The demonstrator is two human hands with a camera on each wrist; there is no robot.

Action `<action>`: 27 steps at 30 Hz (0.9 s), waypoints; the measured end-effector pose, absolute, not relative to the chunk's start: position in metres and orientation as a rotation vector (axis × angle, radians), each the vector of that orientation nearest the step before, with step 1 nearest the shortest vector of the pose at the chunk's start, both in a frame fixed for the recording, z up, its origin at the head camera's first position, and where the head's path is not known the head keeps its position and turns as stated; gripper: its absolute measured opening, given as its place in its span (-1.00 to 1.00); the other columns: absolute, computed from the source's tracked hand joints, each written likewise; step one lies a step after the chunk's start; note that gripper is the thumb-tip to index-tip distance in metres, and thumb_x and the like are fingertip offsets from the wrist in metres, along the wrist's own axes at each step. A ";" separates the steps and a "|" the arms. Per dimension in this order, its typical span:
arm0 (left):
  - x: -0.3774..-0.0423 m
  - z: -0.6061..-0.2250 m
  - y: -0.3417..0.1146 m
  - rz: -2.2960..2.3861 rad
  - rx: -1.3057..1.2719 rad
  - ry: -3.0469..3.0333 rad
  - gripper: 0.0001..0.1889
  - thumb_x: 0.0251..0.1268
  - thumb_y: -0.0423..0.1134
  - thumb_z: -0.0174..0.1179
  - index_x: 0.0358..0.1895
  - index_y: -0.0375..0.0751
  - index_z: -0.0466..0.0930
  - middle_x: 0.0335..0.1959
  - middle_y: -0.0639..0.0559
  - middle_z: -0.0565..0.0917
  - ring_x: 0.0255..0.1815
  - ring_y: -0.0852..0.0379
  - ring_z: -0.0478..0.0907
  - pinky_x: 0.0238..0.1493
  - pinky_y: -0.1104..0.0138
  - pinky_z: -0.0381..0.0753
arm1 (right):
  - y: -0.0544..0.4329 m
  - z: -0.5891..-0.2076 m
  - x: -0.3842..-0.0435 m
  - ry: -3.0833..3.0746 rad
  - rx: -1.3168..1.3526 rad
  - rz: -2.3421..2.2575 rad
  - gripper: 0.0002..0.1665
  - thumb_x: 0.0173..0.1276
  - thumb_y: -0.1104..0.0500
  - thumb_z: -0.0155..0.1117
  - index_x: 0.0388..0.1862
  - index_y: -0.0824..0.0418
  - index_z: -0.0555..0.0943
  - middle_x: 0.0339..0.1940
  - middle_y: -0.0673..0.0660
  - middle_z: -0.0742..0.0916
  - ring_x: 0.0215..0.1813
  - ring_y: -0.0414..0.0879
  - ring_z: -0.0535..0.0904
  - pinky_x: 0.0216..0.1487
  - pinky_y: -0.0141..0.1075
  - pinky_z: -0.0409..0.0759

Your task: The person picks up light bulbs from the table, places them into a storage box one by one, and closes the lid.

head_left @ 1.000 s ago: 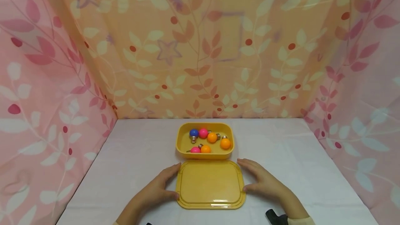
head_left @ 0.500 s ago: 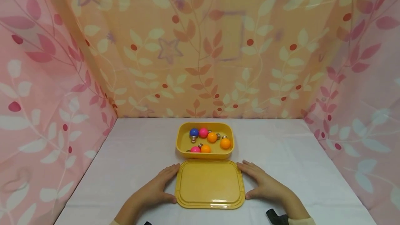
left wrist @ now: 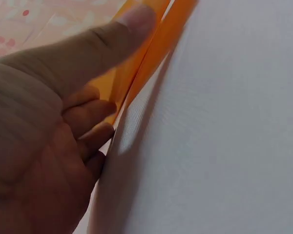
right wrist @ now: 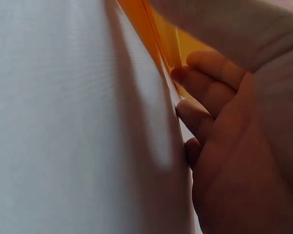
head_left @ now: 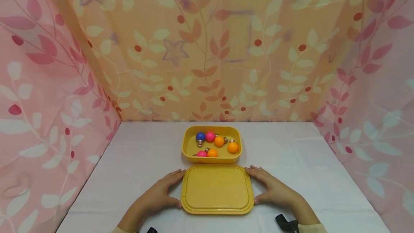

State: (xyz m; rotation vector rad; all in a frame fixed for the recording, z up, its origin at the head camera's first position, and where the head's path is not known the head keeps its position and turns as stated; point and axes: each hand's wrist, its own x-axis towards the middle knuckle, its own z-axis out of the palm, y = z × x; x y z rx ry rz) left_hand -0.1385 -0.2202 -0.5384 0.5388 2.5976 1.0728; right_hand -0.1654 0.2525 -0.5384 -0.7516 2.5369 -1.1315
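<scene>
A yellow rectangular lid (head_left: 217,189) lies flat on the white cloth in the head view. Along its left side rests my left hand (head_left: 160,192), fingertips at the far left corner and thumb at the near left edge. My right hand (head_left: 276,190) mirrors it on the right, with fingers at the far corner and thumb beside the near edge. Both hands have relaxed, spread fingers. Behind the lid stands a yellow box (head_left: 211,160) without a cover. Inside are small light bulbs with metal screw bases: a blue bulb (head_left: 200,136), two pink bulbs (head_left: 210,136) and several orange bulbs (head_left: 233,147).
White cloth (head_left: 142,154) covers the table around the box and lid. Floral curtains rise behind (head_left: 207,92) and along both sides. Black camera mounts (head_left: 286,223) sit at the wrists.
The right thumb has slid slightly off the lid's right edge, and the left thumb has drawn back a little. The lid, box and bulbs stay in place.
</scene>
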 end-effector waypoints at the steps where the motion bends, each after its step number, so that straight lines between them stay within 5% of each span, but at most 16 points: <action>1: -0.138 -0.538 -0.221 1.100 0.529 2.582 0.20 -0.25 0.35 0.55 0.62 0.29 0.18 0.63 0.10 0.22 0.65 -0.13 0.10 0.57 -0.23 0.09 | 0.253 -0.538 -0.165 2.524 -0.738 -1.148 0.27 -0.11 -0.28 0.64 0.62 -0.19 0.28 0.65 0.05 0.31 0.68 0.27 -0.01 0.65 -0.23 -0.11; 4: -0.138 -0.537 -0.224 1.197 0.517 2.525 0.15 -0.20 0.29 0.56 0.60 0.30 0.21 0.61 0.18 0.26 0.64 -0.08 0.12 0.58 -0.19 0.08 | 0.254 -0.537 -0.163 2.489 -0.702 -1.192 0.21 -0.07 -0.22 0.65 0.60 -0.22 0.30 0.64 0.01 0.34 0.68 0.24 0.02 0.58 -0.38 -0.11; 6: -0.139 -0.534 -0.226 1.250 0.516 2.497 0.09 -0.13 0.23 0.56 0.59 0.28 0.24 0.58 0.25 0.29 0.64 -0.03 0.14 0.58 -0.13 0.09 | 0.253 -0.534 -0.163 2.467 -0.694 -1.224 0.17 -0.04 -0.18 0.66 0.59 -0.20 0.33 0.62 0.01 0.37 0.67 0.26 0.04 0.63 -0.15 -0.03; 9: -0.140 -0.529 -0.227 1.376 0.543 2.438 -0.03 0.02 0.09 0.54 0.57 0.15 0.30 0.54 0.26 0.36 0.62 0.05 0.18 0.60 0.22 0.16 | 0.252 -0.528 -0.165 2.441 -0.695 -1.264 0.10 0.02 -0.12 0.65 0.57 -0.14 0.37 0.58 -0.02 0.43 0.66 0.28 0.07 0.59 0.25 -0.04; 13: -0.143 -0.526 -0.227 1.528 0.581 2.338 -0.16 0.18 -0.08 0.49 0.55 -0.01 0.34 0.50 0.16 0.43 0.58 0.13 0.25 0.43 0.62 0.16 | 0.252 -0.524 -0.168 2.394 -0.742 -1.384 -0.02 0.14 0.00 0.61 0.54 -0.02 0.41 0.52 -0.02 0.51 0.62 0.14 0.24 0.61 -0.27 0.12; 15: -0.144 -0.526 -0.227 1.564 0.583 2.314 -0.19 0.22 -0.11 0.46 0.55 -0.02 0.35 0.49 0.13 0.45 0.55 0.18 0.28 0.40 0.63 0.19 | 0.251 -0.524 -0.169 2.369 -0.739 -1.457 -0.09 0.19 0.07 0.59 0.52 0.00 0.44 0.50 -0.04 0.53 0.58 -0.05 0.33 0.48 -0.53 0.15; 20: -0.143 -0.528 -0.224 1.638 0.557 2.290 -0.26 0.27 -0.16 0.43 0.52 -0.04 0.39 0.47 0.08 0.48 0.47 0.33 0.37 0.38 0.59 0.30 | 0.250 -0.524 -0.169 2.360 -0.677 -1.587 -0.26 0.28 0.12 0.53 0.44 0.00 0.52 0.44 -0.03 0.59 0.49 -0.26 0.41 0.44 -0.44 0.33; 27: -0.139 -0.529 -0.218 1.845 0.392 2.183 -0.40 0.39 -0.16 0.31 0.48 -0.07 0.45 0.46 0.01 0.48 0.38 0.38 0.47 0.30 0.48 0.51 | 0.249 -0.525 -0.167 2.354 -0.602 -1.645 -0.43 0.35 0.14 0.46 0.34 -0.02 0.61 0.37 -0.04 0.65 0.44 -0.27 0.45 0.38 -0.48 0.39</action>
